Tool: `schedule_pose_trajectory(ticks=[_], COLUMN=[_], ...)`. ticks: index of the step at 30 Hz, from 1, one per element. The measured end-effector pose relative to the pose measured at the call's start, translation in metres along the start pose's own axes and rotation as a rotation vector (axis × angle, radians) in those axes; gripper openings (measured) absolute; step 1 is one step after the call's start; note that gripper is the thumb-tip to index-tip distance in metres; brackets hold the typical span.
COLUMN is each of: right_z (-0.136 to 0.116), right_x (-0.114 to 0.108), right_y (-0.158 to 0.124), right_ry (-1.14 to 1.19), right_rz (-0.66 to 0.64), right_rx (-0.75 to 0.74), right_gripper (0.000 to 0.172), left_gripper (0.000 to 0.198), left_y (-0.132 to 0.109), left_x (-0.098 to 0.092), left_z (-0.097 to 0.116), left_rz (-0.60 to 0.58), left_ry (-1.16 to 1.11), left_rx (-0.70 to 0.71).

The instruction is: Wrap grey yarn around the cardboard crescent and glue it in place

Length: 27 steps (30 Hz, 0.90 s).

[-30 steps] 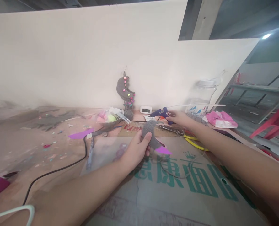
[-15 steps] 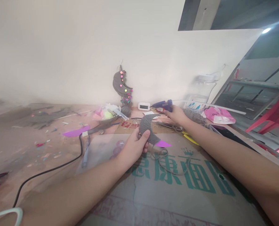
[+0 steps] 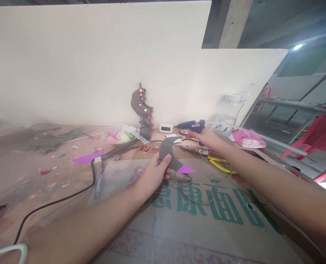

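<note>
My left hand (image 3: 155, 174) is closed on a crescent shape wound with grey yarn (image 3: 169, 153), held just above the cardboard sheet (image 3: 207, 220). The crescent's lower tip is bare pink (image 3: 186, 169), and loose grey yarn (image 3: 191, 189) trails from it onto the cardboard. My right hand (image 3: 207, 138) reaches to the back of the table, closed on the handle of a blue glue gun (image 3: 191, 125) with a long clear glue stick (image 3: 262, 137) sticking out behind it.
A decorated grey crescent ornament (image 3: 140, 104) stands against the white wall, beside a small white clock (image 3: 165, 128). Yellow-handled scissors (image 3: 220, 164), a pink bag (image 3: 246, 138), a clear jar (image 3: 230, 112), a pink paper piece (image 3: 87, 158) and a black cable (image 3: 61, 200) lie around.
My right hand has lifted the glue gun a little and shifted it right, so the glue stick now points farther right. My left hand keeps the crescent in about the same place.
</note>
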State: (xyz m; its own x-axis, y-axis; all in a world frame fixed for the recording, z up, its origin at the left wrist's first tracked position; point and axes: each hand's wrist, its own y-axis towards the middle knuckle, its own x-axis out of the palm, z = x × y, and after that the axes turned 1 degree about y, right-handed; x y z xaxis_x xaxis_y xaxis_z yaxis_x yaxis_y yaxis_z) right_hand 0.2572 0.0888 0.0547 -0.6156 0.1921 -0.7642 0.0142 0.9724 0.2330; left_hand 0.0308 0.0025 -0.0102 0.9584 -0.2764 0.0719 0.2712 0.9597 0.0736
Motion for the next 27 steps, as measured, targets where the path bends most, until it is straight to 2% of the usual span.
schedule_pose_trajectory(ticks=[7,12,15,18,23,27], right_z=[0.016,0.02,0.014,0.006,-0.003,-0.009], right_x=[0.027,0.042,0.05,0.054,0.051,0.028], right_y=[0.039,0.04,0.042,0.044,0.043,0.034], right_ry=[0.06,0.157,0.193,0.235,0.298,0.347], right_rz=[-0.036,-0.071,-0.096,-0.102,-0.082,-0.07], right_rx=[0.092,0.062,0.049,0.033,0.001,0.018], right_gripper=[0.035,0.038,0.032,0.033,0.035,0.029], left_gripper=[0.041,0.037,0.035,0.033,0.031,0.033], left_y=[0.001,0.004,0.004,0.001,-0.002,0.0], left_x=[-0.001,-0.002,-0.002,-0.001,0.001,0.0], left_z=[-0.003,-0.008,-0.01,-0.008,-0.001,-0.003], left_rz=[-0.009,-0.046,-0.038,-0.035,-0.035,-0.025], left_ry=[-0.002,-0.004,-0.001,0.016,0.027,0.015], left_rx=[-0.004,0.003,0.012,0.014,0.016,0.016])
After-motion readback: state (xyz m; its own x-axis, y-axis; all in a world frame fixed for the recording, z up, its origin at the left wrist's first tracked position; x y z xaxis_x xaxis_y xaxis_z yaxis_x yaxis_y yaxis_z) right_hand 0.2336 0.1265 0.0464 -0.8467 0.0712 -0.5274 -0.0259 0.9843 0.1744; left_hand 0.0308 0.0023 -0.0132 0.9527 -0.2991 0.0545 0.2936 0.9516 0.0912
